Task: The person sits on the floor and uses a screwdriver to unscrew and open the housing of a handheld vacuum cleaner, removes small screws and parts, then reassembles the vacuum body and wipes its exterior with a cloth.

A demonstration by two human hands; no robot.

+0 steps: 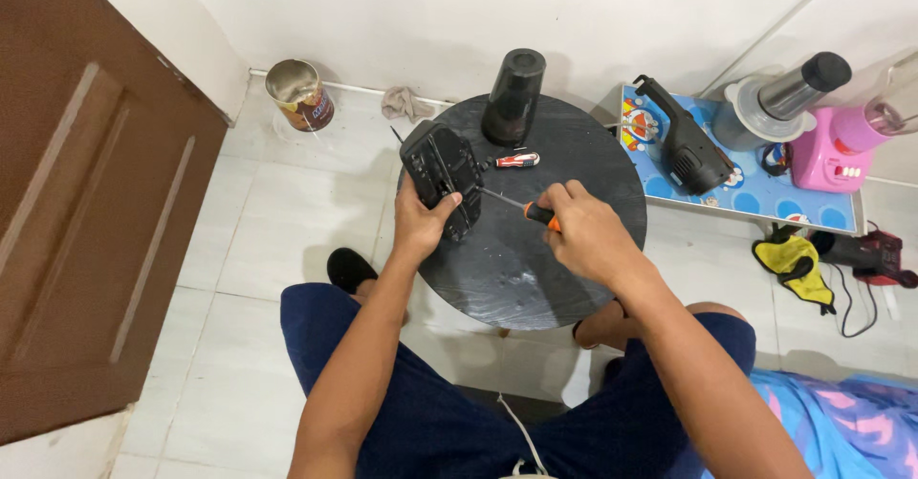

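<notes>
My left hand (419, 219) grips a black appliance base (440, 173), tipped on its side on a round black table (564, 278). My right hand (585, 233) is closed around an orange-handled screwdriver (535, 213). Its metal shaft points left and its tip meets the underside of the base. A second, small red-and-white screwdriver (514, 161) lies on the table just behind the base. A dark tumbler-shaped jar (513, 97) stands upside down at the table's far edge.
A brown door (86, 192) fills the left. A tin can (299, 95) and a rag (406, 104) lie by the wall. To the right, a blue mat (765, 192) holds a black appliance part (684, 144), a steel jar (779, 101) and a pink blender base (841, 144).
</notes>
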